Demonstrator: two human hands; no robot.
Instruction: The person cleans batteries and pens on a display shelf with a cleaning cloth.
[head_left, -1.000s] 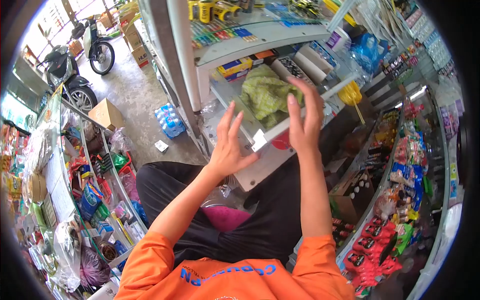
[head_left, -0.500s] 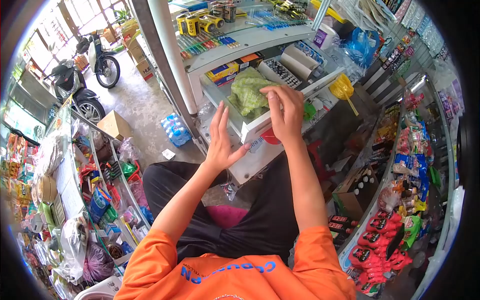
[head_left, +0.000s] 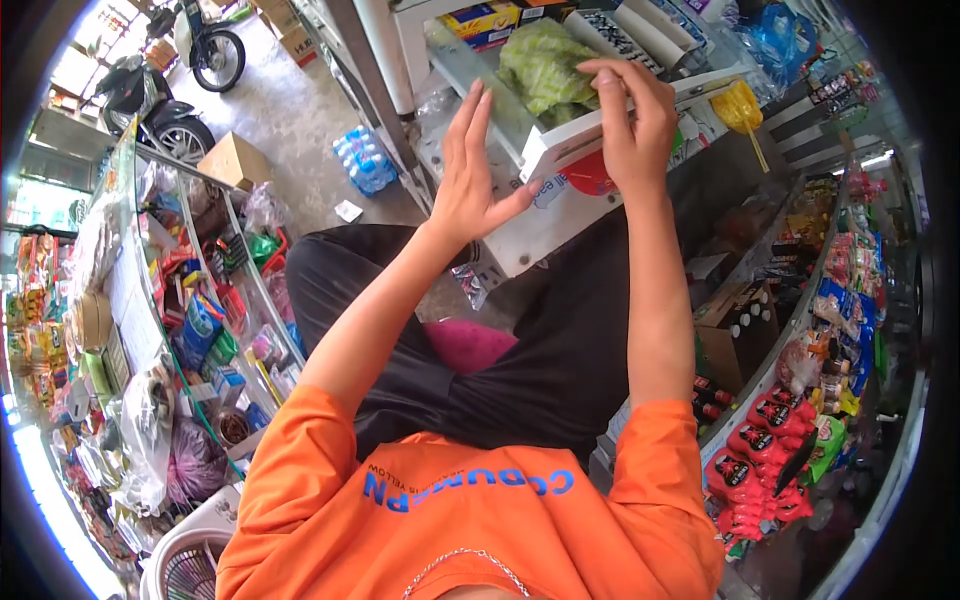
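Note:
A white-fronted drawer point(head_left: 562, 146) stands pulled out from the glass cabinet before me. Inside it lies a crumpled green patterned bag or cloth point(head_left: 545, 72), beside rows of small batteries point(head_left: 607, 42) and a blue-yellow box point(head_left: 480, 22). My right hand point(head_left: 640, 125) is bent over the drawer's front edge, with its fingertips close to the green bundle. At the near left corner is my left hand point(head_left: 472, 175), upright with fingers stretched and thumb out, holding nothing.
A yellow plastic scoop-like thing point(head_left: 738, 106) hangs right of the drawer. Glass shelves with red bottles point(head_left: 765, 440) line my right; packed goods fill a glass case point(head_left: 190, 300) on my left. Wrapped water bottles point(head_left: 364, 160), a carton point(head_left: 235, 161) and motorbikes point(head_left: 150, 105) stand on the floor.
The view has tilted downward, so the drawer and both hands appear higher and further right. The hands keep nearly the same places at the drawer.

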